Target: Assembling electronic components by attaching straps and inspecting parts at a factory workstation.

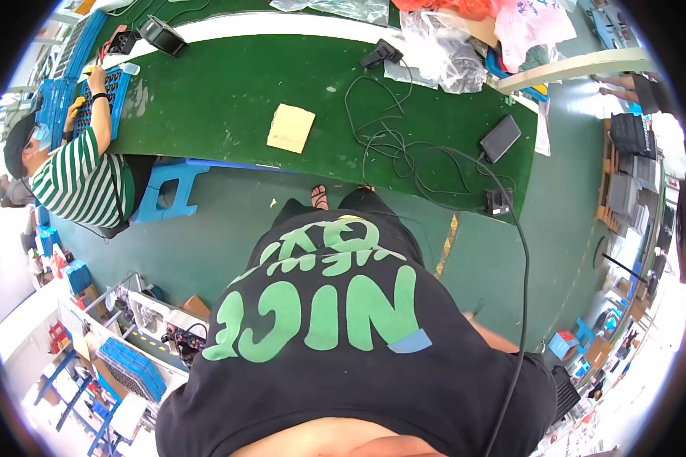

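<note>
Neither of my hands shows. On the right, a bare part of my right forearm (pixel 492 335) comes out beside my black shirt (pixel 351 373) with green lettering, and its hand is hidden behind my body. My left arm stays out of sight. In front of me stands a green-topped table (pixel 221 99). A pale yellow square sheet (pixel 290 128) lies near its front edge. Farther right are a black power adapter (pixel 501 139), a small black device (pixel 498 201) at the edge, and loose black cable (pixel 395 141). One cable (pixel 525 289) runs down past my right side.
At the table's left end a person in a striped shirt (pixel 80 183) works over a blue tray (pixel 103 107), near a blue stool (pixel 169 190). Clear plastic bags (pixel 442 53) and black devices (pixel 162 36) lie along the far side. Shelving stands behind me on the left.
</note>
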`<control>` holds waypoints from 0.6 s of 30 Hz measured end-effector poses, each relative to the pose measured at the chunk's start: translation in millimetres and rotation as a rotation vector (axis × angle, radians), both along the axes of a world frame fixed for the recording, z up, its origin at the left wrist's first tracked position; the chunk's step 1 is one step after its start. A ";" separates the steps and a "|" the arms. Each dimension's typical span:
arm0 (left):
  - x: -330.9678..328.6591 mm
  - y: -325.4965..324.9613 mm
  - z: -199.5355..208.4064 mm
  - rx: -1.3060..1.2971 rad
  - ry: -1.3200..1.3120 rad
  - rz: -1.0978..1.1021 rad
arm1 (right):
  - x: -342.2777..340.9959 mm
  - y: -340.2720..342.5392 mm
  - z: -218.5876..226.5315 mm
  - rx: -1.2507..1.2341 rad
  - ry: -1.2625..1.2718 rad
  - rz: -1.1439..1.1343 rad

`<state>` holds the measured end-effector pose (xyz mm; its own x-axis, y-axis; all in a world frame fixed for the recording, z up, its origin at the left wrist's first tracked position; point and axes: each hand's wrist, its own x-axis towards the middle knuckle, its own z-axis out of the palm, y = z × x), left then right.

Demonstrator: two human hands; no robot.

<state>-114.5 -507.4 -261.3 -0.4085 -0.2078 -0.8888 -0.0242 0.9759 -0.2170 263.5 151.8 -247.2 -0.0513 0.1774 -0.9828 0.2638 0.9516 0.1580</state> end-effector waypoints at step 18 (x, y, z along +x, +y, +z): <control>49.2 -60.7 160.9 -0.186 0.193 0.288 | -206.5 85.9 194.4 -0.806 0.101 -0.497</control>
